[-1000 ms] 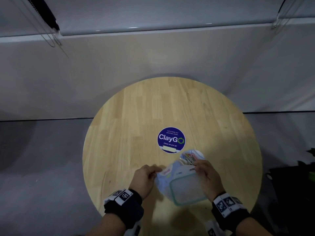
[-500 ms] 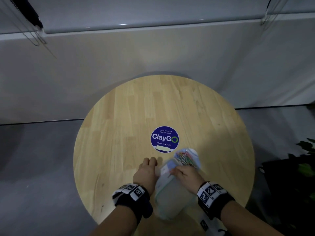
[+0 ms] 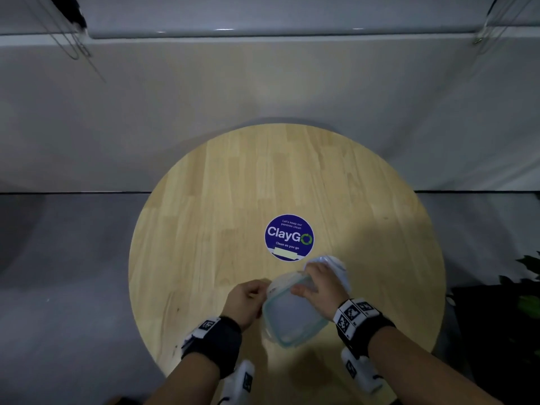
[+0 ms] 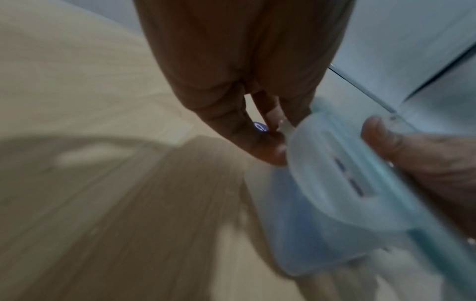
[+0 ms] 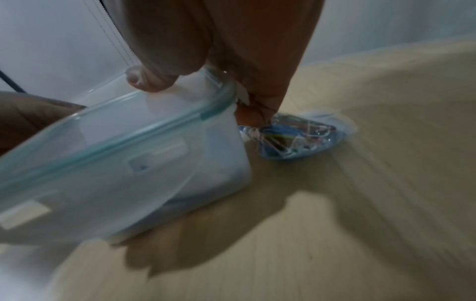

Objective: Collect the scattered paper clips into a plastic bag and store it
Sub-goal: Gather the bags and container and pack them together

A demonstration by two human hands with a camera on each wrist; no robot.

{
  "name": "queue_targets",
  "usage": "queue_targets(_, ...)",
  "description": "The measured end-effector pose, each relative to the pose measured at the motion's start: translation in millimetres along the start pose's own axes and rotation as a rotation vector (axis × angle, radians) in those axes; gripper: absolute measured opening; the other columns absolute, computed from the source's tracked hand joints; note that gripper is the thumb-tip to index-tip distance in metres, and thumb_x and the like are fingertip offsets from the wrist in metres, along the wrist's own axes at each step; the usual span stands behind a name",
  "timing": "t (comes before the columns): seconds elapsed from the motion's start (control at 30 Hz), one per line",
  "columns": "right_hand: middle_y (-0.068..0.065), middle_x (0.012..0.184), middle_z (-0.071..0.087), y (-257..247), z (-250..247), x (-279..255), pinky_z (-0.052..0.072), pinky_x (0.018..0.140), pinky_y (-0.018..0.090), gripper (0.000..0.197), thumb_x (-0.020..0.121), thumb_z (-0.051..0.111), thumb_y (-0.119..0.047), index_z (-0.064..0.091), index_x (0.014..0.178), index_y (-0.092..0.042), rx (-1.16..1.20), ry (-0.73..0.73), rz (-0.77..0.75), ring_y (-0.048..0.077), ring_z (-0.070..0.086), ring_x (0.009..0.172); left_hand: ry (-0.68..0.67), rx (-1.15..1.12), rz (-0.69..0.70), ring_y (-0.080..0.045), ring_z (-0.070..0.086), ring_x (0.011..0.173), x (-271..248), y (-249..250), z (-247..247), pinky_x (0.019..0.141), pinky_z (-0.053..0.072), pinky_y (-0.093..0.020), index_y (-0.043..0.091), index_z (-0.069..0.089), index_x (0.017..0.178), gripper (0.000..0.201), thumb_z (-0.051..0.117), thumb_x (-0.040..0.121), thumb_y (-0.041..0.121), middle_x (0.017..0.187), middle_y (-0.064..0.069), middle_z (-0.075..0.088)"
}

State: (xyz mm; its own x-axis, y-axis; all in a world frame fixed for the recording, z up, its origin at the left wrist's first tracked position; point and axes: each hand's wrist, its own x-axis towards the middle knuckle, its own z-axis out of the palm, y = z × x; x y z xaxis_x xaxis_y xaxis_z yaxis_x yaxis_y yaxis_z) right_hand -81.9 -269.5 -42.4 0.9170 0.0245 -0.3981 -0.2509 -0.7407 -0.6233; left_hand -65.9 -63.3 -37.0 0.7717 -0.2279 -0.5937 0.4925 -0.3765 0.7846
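The right hand (image 3: 320, 290) is gripping the translucent teal-rimmed plastic container (image 3: 292, 314) and pinching the soft, crinkly clear plastic bag (image 5: 296, 138) of coloured paper clips, which is resting on the round wooden table (image 3: 204, 229); the left hand (image 3: 248, 302) is gripping the container's edge. Light and floppy, the bag is probably best held at its gathered neck.

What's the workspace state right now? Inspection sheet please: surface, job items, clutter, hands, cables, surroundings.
Surface: round wooden table with a blue ClayGo sticker at its centre.
Job's things: plastic bag of coloured paper clips lies on the table beside a translucent lidded container.
Clutter: no loose clips seen.
Grippers: left hand pinches the container's near-left edge; right hand holds the lid, thumb on top, fingertips at the bag.
Cables: thin cords hang at the upper corners.
Surroundings: grey draped backdrop; plant leaves at far right.
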Motion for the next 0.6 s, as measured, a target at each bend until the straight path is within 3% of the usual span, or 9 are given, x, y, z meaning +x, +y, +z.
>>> queue_targets(0.07, 0.005, 0.102, 0.058, -1, 1, -2, 0.043, 0.088, 0.038, 0.042, 0.080, 0.065, -0.048, 0.054, 0.099, -0.012, 0.036, 0.042, -0.003, 0.022, 0.050, 0.097, 0.029, -0.130, -0.067, -0.021, 0.055, 0.066, -8, -2, -1, 0.060, 0.045, -0.030, 0.021, 0.072, 0.089, 0.024, 0.050, 0.098, 0.023, 0.074, -0.002, 0.068)
queue_targets(0.13, 0.004, 0.101, 0.057, -3, 2, -2, 0.044, 0.088, 0.037, 0.039, 0.081, 0.064, -0.046, 0.052, 0.100, -0.013, 0.066, 0.072, 0.022, 0.021, 0.051, 0.097, 0.025, -0.219, -0.138, -0.023, 0.059, 0.073, -17, -6, -1, 0.064, 0.048, -0.031, 0.020, 0.070, 0.100, 0.023, 0.052, 0.096, 0.034, 0.083, -0.005, 0.069)
queue_targets(0.17, 0.003, 0.100, 0.056, -4, 2, -2, 0.044, 0.087, 0.037, 0.038, 0.081, 0.063, -0.046, 0.051, 0.099, -0.015, 0.074, 0.093, 0.036, 0.021, 0.052, 0.097, 0.005, -0.235, -0.144, -0.021, 0.062, 0.077, -21, -9, -2, 0.066, 0.051, -0.031, 0.021, 0.069, 0.103, 0.027, 0.062, 0.088, 0.042, 0.087, -0.003, 0.070)
queue_targets(0.23, 0.002, 0.099, 0.055, -7, 5, -1, 0.044, 0.086, 0.037, 0.037, 0.082, 0.061, -0.049, 0.049, 0.097, -0.017, 0.057, 0.112, 0.061, 0.022, 0.052, 0.096, -0.036, -0.154, -0.082, -0.015, 0.065, 0.079, -26, -17, -3, 0.067, 0.054, -0.028, 0.025, 0.066, 0.109, 0.053, 0.078, 0.063, 0.048, 0.091, 0.001, 0.070)
queue_targets(0.3, 0.001, 0.100, 0.054, -12, 7, -3, 0.043, 0.083, 0.035, 0.038, 0.082, 0.059, -0.052, 0.046, 0.097, -0.019, 0.002, 0.105, 0.074, 0.021, 0.051, 0.095, -0.043, -0.104, -0.039, -0.016, 0.066, 0.078, -28, -21, -3, 0.066, 0.056, -0.028, 0.022, 0.063, 0.113, 0.061, 0.084, 0.057, 0.035, 0.092, -0.003, 0.068)
queue_targets(0.4, 0.000, 0.099, 0.053, -17, 8, -6, 0.043, 0.083, 0.035, 0.036, 0.082, 0.061, -0.049, 0.044, 0.096, -0.020, 0.064, 0.117, 0.108, 0.020, 0.051, 0.093, 0.045, -0.203, -0.046, -0.021, 0.064, 0.077, -29, -20, 0, 0.064, 0.058, -0.031, 0.016, 0.063, 0.112, 0.049, 0.082, 0.067, 0.009, 0.090, -0.012, 0.066)
queue_targets(0.5, 0.000, 0.103, 0.059, -11, 8, -9, 0.045, 0.089, 0.037, 0.023, 0.086, 0.061, -0.038, 0.050, 0.097, -0.019, 0.343, 0.151, 0.188, 0.020, 0.056, 0.097, 0.125, -0.240, -0.037, -0.018, 0.059, 0.067, -30, -18, 0, 0.053, 0.051, -0.023, 0.018, 0.066, 0.105, 0.039, 0.079, 0.071, 0.004, 0.080, -0.010, 0.061)
queue_targets(0.6, 0.004, 0.102, 0.066, 1, 3, -15, 0.046, 0.084, 0.033, 0.015, 0.091, 0.057, -0.024, 0.062, 0.096, -0.011, 0.447, 0.101, 0.268, 0.024, 0.060, 0.098, 0.122, -0.242, -0.048, -0.020, 0.059, 0.068, -30, -16, 1, 0.055, 0.052, -0.028, 0.021, 0.065, 0.101, 0.036, 0.077, 0.073, 0.001, 0.079, -0.010, 0.060)
